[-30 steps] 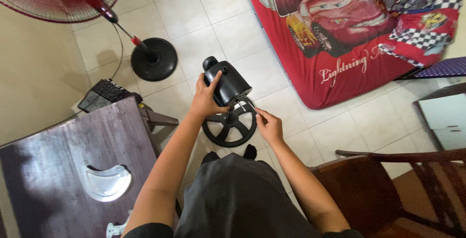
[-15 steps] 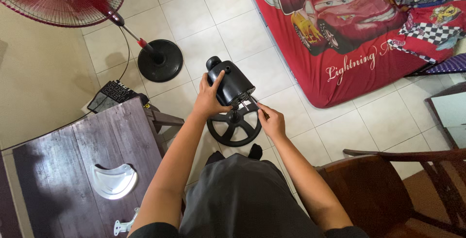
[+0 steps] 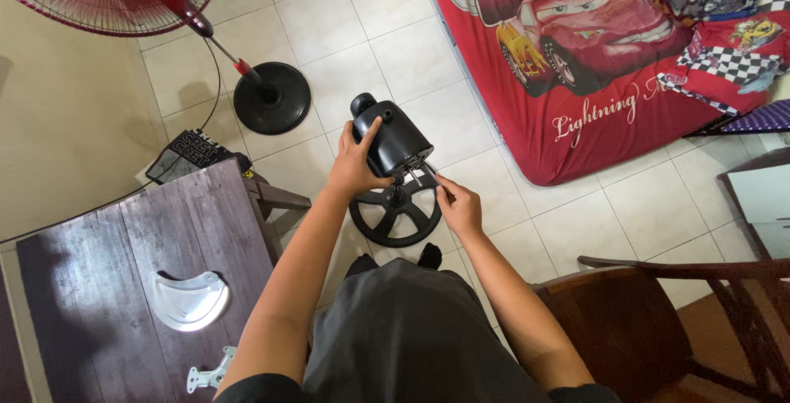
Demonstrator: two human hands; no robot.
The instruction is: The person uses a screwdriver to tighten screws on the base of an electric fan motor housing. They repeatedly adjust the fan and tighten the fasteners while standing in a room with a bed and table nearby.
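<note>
Little has moved since a second ago: your left hand still clamps the black fan motor housing above its wheel-shaped base, shaft end toward you; your right hand pinches the metal shaft.

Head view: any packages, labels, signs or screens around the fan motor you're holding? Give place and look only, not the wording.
Flat black box with pale block lettering: on the floor by the wall, beyond the dark wooden table, partly hidden by it.
Red bed sheet with a cartoon car picture and white script lettering: on the mattress, upper right.
No screens or signs; no label shows on the black fan motor housing under the left hand.
</note>
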